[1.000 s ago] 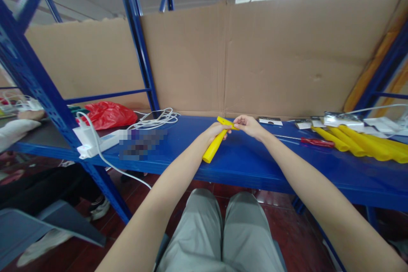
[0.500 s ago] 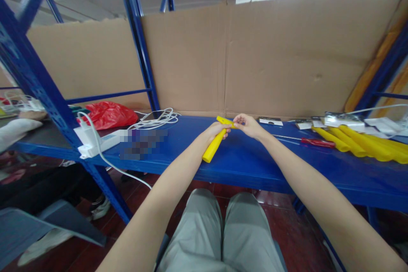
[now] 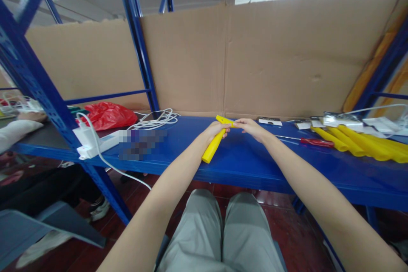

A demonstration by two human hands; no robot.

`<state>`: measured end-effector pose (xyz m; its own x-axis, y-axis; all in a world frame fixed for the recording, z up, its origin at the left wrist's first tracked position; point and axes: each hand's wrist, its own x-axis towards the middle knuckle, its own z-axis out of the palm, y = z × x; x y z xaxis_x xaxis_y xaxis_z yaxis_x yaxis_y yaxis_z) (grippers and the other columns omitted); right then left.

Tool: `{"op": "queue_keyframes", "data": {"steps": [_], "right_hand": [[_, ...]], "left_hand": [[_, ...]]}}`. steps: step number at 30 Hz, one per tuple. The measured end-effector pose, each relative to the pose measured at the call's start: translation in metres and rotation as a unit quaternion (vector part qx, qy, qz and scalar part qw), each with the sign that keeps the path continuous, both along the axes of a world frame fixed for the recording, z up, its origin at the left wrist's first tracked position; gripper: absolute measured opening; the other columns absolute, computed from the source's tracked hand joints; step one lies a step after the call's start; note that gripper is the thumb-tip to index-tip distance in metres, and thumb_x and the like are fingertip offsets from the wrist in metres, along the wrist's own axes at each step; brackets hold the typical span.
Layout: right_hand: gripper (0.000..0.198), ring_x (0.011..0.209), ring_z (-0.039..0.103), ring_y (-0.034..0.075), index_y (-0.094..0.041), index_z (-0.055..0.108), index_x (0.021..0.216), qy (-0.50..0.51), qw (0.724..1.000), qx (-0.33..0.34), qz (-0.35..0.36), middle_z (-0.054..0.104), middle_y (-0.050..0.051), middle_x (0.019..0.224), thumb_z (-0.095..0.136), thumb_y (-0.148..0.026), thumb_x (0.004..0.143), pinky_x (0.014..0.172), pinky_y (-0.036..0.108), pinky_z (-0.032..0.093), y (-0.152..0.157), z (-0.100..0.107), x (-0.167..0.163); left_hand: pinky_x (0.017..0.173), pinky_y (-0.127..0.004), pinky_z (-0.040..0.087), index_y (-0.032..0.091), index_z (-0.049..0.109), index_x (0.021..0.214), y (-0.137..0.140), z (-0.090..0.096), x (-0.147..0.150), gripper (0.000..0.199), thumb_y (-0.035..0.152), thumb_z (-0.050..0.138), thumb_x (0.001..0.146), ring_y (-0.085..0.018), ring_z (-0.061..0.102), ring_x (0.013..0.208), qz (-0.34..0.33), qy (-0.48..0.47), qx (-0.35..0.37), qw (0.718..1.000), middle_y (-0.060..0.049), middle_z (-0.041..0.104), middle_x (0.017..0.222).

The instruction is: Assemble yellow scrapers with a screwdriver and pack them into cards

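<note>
My left hand [image 3: 219, 130] is wrapped round a yellow T-shaped plastic piece [image 3: 211, 151], just below its crosspiece. The thick round stem slants down toward the near edge of the blue shelf. At the right end of the crosspiece, the fingers of my right hand [image 3: 250, 126] are pinched together on it. Whether a small part sits between those fingertips cannot be made out. A screwdriver with a red handle [image 3: 317, 142] lies to the right of my right hand.
Several yellow tubes [image 3: 366, 142] lie at the right on the blue shelf [image 3: 251, 165], with small boxes [image 3: 342, 121] behind. A white power strip [image 3: 105, 141], coiled cable [image 3: 159, 120] and red bag [image 3: 110, 115] are at the left. Cardboard [image 3: 270, 59] stands behind. Another person's sleeve [image 3: 19, 133] shows far left.
My right hand's fingers have come down and closed in on the crosspiece's right end, where they were more raised and curled before. The left hand keeps its grip almost unmoved.
</note>
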<state>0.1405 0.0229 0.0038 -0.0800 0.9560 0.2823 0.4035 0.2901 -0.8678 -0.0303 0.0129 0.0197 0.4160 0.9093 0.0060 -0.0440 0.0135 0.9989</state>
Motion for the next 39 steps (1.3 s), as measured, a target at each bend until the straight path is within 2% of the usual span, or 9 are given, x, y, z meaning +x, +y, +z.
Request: {"op": "queue_keyframes", "data": {"steps": [2,13,25,31,39], "right_hand": [[0.016,0.092,0.058,0.021,-0.022,0.067,0.081,0.011,0.999,-0.030,0.015,0.069,0.006,0.094,0.066,-0.036,0.075,0.076,0.034,0.045,-0.0024,0.0010,0.0008],[0.020,0.088,0.058,0.017,-0.021,0.061,0.074,0.077,0.991,-0.046,0.100,0.068,0.003,0.090,0.071,-0.036,0.066,0.073,0.030,0.042,-0.0032,0.0022,0.0080],[0.024,0.086,0.057,0.018,-0.021,0.059,0.073,0.070,0.992,-0.046,0.099,0.067,0.003,0.086,0.072,-0.040,0.065,0.071,0.029,0.040,-0.0015,0.0002,0.0084],[0.024,0.082,0.056,0.017,-0.021,0.061,0.073,0.057,0.993,-0.043,0.095,0.067,0.003,0.084,0.073,-0.039,0.062,0.068,0.028,0.039,-0.0034,0.0008,0.0096],[0.016,0.076,0.056,0.015,-0.020,0.060,0.069,0.048,0.996,-0.036,0.059,0.066,0.000,0.077,0.071,-0.031,0.066,0.067,0.027,0.040,-0.0044,0.0025,0.0066]], "left_hand": [[0.041,-0.018,0.031,0.011,0.056,0.069,-0.0002,0.0003,0.0002,0.017,0.005,0.054,0.084,-0.005,0.043,0.037,-0.002,0.000,0.005,1.000,0.003,0.050,0.049],[0.040,-0.018,0.028,0.011,0.056,0.070,-0.0031,0.0012,0.0025,0.016,0.003,0.054,0.084,-0.004,0.042,0.037,-0.004,-0.014,0.012,1.000,0.003,0.050,0.049],[0.042,-0.020,0.032,0.012,0.054,0.062,-0.0042,0.0016,0.0007,0.023,0.007,0.055,0.084,-0.004,0.041,0.036,-0.013,0.024,0.040,0.999,0.002,0.051,0.049],[0.043,-0.019,0.034,0.012,0.055,0.066,-0.0063,0.0017,0.0017,0.018,0.003,0.054,0.082,-0.005,0.043,0.038,-0.002,0.027,0.033,0.999,0.003,0.052,0.049],[0.040,-0.020,0.030,0.011,0.056,0.065,-0.0028,-0.0007,0.0010,0.016,0.009,0.062,0.080,-0.004,0.041,0.036,-0.021,0.022,0.049,0.998,0.003,0.050,0.049]]}}
